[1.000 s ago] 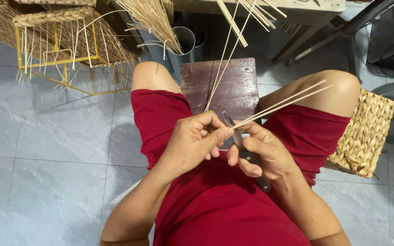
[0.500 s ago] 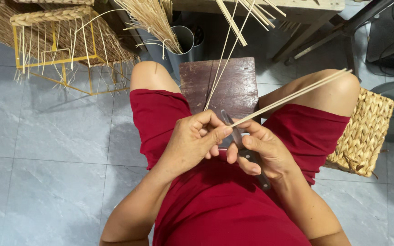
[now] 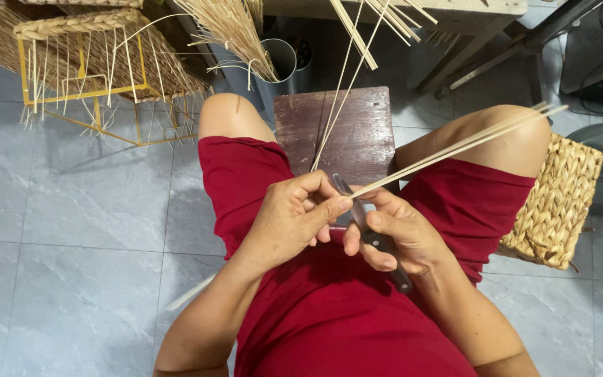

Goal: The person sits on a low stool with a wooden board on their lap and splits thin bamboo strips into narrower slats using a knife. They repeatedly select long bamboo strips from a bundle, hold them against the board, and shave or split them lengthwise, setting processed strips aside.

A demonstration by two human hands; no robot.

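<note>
My left hand (image 3: 294, 220) pinches thin pale rattan strips (image 3: 343, 91) that run up and away over a dark wooden stool (image 3: 357, 132). My right hand (image 3: 396, 234) grips a knife with a dark handle (image 3: 385, 251); its blade points up between my two hands. A second bundle of strips (image 3: 469, 143) fans out to the right from the blade, across my right knee. Both hands meet above my lap, over red shorts and a red shirt.
A yellow wire frame partly woven with rattan (image 3: 85, 70) stands at the upper left. A metal cup (image 3: 280, 63) holds a bundle of straw. A woven basket (image 3: 556, 202) lies by my right thigh. Wooden furniture legs (image 3: 469, 56) stand behind the stool.
The bundle of strips on the right has swung further up and to the right. My hands stay together at the knife blade.
</note>
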